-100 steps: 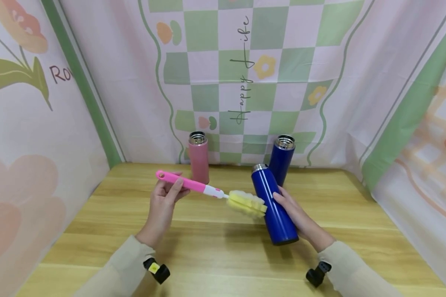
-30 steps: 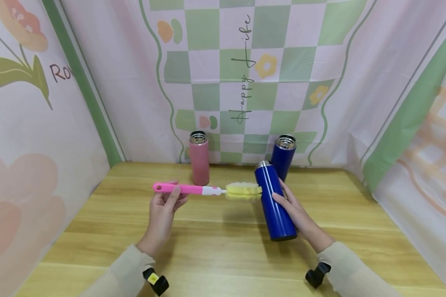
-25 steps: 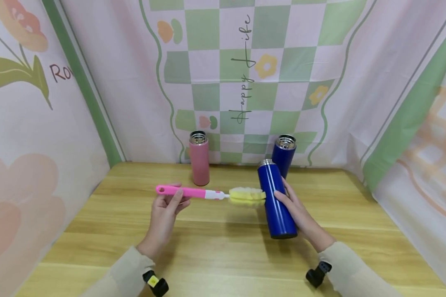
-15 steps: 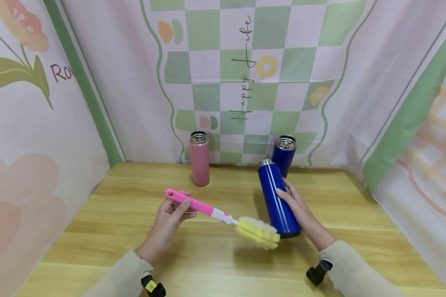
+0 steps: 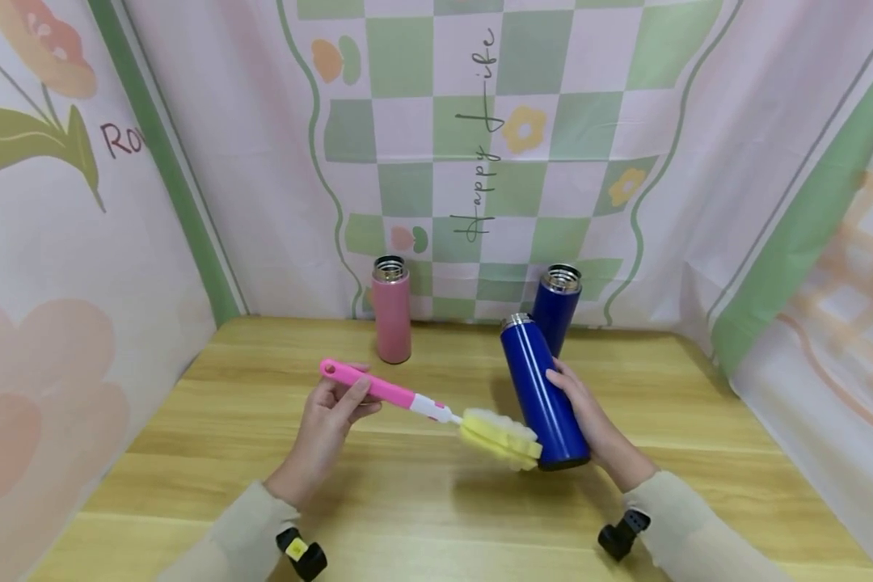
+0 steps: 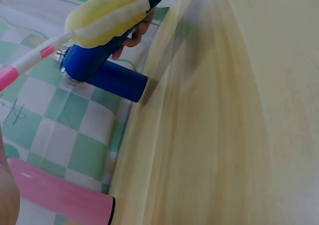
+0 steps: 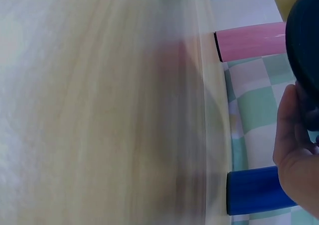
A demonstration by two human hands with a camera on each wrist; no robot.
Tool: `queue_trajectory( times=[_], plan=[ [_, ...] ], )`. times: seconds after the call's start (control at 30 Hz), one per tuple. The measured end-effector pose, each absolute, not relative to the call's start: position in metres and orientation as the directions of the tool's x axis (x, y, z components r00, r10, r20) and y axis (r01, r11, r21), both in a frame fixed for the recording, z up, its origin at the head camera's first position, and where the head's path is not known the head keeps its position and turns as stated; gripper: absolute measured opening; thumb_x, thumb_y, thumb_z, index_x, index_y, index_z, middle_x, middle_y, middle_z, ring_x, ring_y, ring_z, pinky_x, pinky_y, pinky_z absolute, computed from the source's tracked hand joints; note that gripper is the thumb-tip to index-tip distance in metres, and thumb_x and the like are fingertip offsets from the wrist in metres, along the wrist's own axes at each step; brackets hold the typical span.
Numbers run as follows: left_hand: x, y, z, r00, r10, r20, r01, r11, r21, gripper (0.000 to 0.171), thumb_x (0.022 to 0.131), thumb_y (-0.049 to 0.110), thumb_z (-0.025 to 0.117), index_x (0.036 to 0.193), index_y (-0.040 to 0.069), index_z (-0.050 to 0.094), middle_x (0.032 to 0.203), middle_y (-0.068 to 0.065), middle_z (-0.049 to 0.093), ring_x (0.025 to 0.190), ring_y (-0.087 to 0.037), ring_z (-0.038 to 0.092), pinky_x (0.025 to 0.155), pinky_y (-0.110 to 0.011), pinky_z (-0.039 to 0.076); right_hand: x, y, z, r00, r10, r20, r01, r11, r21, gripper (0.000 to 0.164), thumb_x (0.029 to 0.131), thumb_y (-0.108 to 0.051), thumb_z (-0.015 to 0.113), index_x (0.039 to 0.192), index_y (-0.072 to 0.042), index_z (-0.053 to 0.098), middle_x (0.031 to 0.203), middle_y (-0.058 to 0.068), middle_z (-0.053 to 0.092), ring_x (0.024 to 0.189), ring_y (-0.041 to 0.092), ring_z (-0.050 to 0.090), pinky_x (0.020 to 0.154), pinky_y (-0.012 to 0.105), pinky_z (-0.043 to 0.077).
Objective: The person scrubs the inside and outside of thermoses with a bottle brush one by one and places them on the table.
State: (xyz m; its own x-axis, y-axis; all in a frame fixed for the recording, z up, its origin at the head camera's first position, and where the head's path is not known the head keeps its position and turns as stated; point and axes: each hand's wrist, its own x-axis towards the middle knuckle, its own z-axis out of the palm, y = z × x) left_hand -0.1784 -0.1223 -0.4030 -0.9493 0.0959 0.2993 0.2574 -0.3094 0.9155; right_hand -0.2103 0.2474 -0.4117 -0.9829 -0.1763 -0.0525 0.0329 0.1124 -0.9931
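My left hand [image 5: 332, 412] pinches the pink handle of a bottle brush [image 5: 500, 436], thumb on top. The brush slants down to the right, its yellow sponge head close beside the lower part of a blue vacuum flask [image 5: 541, 396]. My right hand [image 5: 589, 412] grips that flask around its right side, with the steel mouth tilted up and left. In the left wrist view the sponge head [image 6: 107, 17] overlaps the held flask. The flask's dark base [image 7: 306, 46] shows in the right wrist view, above the fingers of my right hand [image 7: 296, 150].
A pink flask [image 5: 392, 315] stands lidless at the back of the wooden table [image 5: 262, 388]. Another blue flask [image 5: 555, 311] stands at the back right, partly behind the held one. A patterned cloth [image 5: 458, 186] hangs behind the table.
The sponge head has dropped from the held flask's middle to near its base, then risen slightly. The brush now slants instead of lying level. The held flask has shifted a little.
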Motion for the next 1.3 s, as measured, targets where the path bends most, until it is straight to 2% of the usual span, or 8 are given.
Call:
queue_trajectory(
  times=[0.27,0.53,0.7,0.8,1.07,1.3],
  plan=[
    [-0.181,-0.123,-0.397,-0.947,0.07,0.314,0.279,-0.303,0.911,0.027,0.103,0.018,0.059,0.125,0.002,0.055,0.106,-0.011,0.064,0.093,-0.018,0.067,0.093,-0.035,0.059,-0.208,0.247,-0.414,-0.973,-0.226,-0.036,0.003,0.143,-0.99,0.068,0.105,-0.043,0.04,0.16,-0.013,0.013,0.137,0.029,0.045,0.104,0.025,0.062,0.088,0.037,0.057],
    [-0.184,-0.123,-0.392,-0.936,0.037,0.35,0.321,-0.317,0.892,0.024,0.104,0.015,0.058,0.124,0.003,0.055,0.107,-0.01,0.065,0.094,-0.018,0.067,0.093,-0.035,0.059,-0.208,0.248,-0.415,-0.962,-0.259,-0.083,0.049,0.132,-0.99,0.073,0.104,-0.045,0.042,0.161,-0.014,0.008,0.144,0.03,0.039,0.11,0.026,0.059,0.09,0.036,0.055],
    [-0.188,-0.124,-0.39,-0.931,0.002,0.365,0.346,-0.313,0.885,0.023,0.104,0.015,0.058,0.124,0.005,0.057,0.107,-0.009,0.065,0.093,-0.017,0.067,0.093,-0.035,0.059,-0.206,0.247,-0.417,-0.957,-0.27,-0.105,0.072,0.128,-0.989,0.07,0.104,-0.041,0.046,0.16,-0.013,0.014,0.137,0.028,0.048,0.102,0.029,0.064,0.084,0.042,0.059],
    [-0.191,-0.126,-0.389,-0.927,-0.034,0.373,0.364,-0.315,0.876,0.02,0.104,0.015,0.058,0.122,0.007,0.058,0.105,-0.008,0.065,0.092,-0.016,0.067,0.091,-0.033,0.06,-0.205,0.246,-0.418,-0.953,-0.286,-0.102,0.07,0.119,-0.99,0.067,0.105,-0.039,0.045,0.159,-0.012,0.016,0.129,0.026,0.054,0.098,0.031,0.066,0.081,0.045,0.061],
    [-0.197,-0.129,-0.386,-0.915,-0.108,0.389,0.4,-0.357,0.844,0.014,0.104,0.01,0.056,0.118,0.012,0.06,0.1,-0.004,0.068,0.089,-0.015,0.068,0.086,-0.032,0.062,-0.204,0.243,-0.418,-0.947,-0.317,-0.045,0.037,0.031,-0.999,0.063,0.108,-0.04,0.035,0.159,-0.01,0.013,0.117,0.011,0.061,0.098,0.025,0.065,0.084,0.041,0.059],
    [-0.2,-0.13,-0.384,-0.909,-0.131,0.396,0.415,-0.393,0.821,0.017,0.104,0.008,0.056,0.12,0.007,0.058,0.102,-0.004,0.068,0.09,-0.015,0.068,0.085,-0.032,0.062,-0.204,0.243,-0.416,-0.937,-0.348,-0.036,0.029,0.026,-0.999,0.065,0.108,-0.042,0.035,0.16,-0.012,0.009,0.122,0.011,0.058,0.103,0.027,0.064,0.086,0.044,0.058]
  ],
)
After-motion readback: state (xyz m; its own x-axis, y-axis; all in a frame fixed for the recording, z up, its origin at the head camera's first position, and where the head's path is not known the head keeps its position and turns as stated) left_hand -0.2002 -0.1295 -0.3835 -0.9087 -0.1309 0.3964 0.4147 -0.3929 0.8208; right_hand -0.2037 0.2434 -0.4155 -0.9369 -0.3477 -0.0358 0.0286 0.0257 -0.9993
